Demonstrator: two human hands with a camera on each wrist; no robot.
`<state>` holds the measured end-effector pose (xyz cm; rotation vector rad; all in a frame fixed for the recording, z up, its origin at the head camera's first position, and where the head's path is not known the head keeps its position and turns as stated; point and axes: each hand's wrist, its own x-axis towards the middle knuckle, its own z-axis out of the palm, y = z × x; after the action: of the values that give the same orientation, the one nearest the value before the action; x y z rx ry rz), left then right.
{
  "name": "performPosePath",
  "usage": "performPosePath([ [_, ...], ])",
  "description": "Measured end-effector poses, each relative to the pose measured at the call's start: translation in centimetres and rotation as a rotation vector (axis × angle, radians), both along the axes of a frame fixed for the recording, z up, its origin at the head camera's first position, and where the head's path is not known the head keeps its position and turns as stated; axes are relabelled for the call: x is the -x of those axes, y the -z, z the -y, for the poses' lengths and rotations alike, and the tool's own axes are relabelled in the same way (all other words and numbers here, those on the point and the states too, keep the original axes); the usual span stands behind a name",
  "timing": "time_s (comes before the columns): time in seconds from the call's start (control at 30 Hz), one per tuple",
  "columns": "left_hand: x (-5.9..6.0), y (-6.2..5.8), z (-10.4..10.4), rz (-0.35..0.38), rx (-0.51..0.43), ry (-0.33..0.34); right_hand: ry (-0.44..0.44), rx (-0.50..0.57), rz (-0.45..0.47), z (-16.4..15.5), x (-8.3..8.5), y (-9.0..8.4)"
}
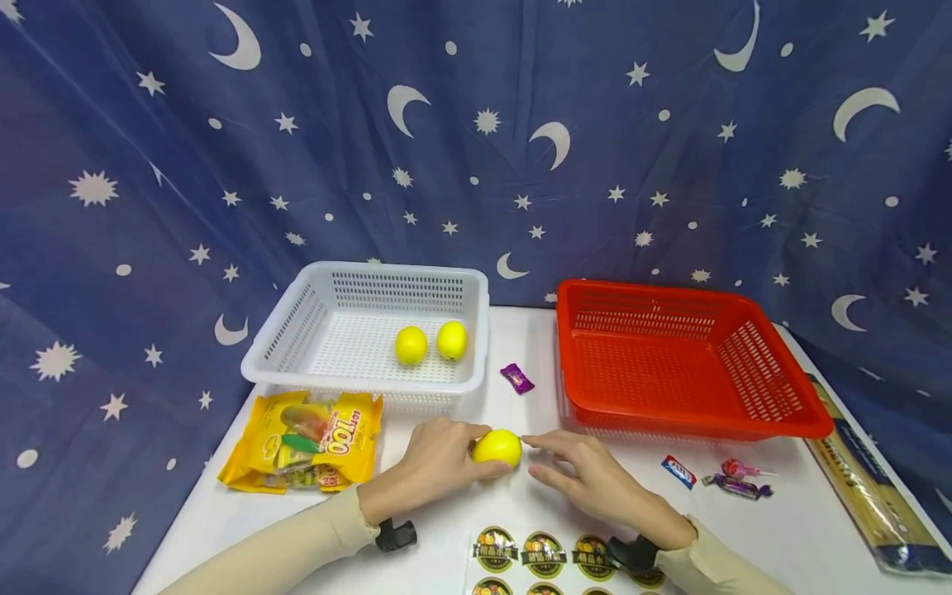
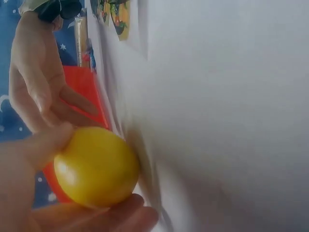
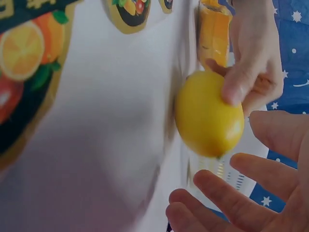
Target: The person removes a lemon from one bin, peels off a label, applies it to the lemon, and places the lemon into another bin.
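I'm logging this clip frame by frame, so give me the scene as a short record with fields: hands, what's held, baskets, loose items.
left hand: fingers grip a lemon on the white table
right hand: open, fingers straight, fingertip at the lemon's far side; contact unclear
white basket: holds two lemons
red basket: nothing visible inside
snack bag: lies in front of the white basket
purple candy: between the baskets
sticker sheet: near table edge, by the right wrist

bare table point(image 1: 513, 347) runs between the white basket point(image 1: 476, 330) and red basket point(image 1: 565, 355), blocked only by a purple candy point(image 1: 516, 378); the snack bag point(image 1: 305, 442) crowds the left, the sticker sheet point(image 1: 543, 558) lies in front.
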<state>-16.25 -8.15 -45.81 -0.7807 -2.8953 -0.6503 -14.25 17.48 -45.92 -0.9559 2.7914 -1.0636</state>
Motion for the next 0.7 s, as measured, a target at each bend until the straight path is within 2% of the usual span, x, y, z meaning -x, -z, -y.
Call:
performPosePath([
  [0.17, -0.4, 0.4, -1.1, 0.011, 0.015, -0.059, -0.007, -0.025, -0.006, 0.4, 0.0, 0.4],
  [0.43, -1.2, 0.4, -1.1, 0.167, -0.081, -0.036, 0.025, -0.102, 0.007, 1.0, 0.9, 0.8],
  [0.57, -1.4, 0.6, -0.6, 0.171, -0.086, -0.055, 0.036, -0.130, 0.008, 1.2, 1.0, 0.8],
  [0.7, -2.2, 0.6, 0.0, 0.171, -0.065, -0.082, 0.083, -0.190, -0.026, 0.9, 0.2, 0.3],
])
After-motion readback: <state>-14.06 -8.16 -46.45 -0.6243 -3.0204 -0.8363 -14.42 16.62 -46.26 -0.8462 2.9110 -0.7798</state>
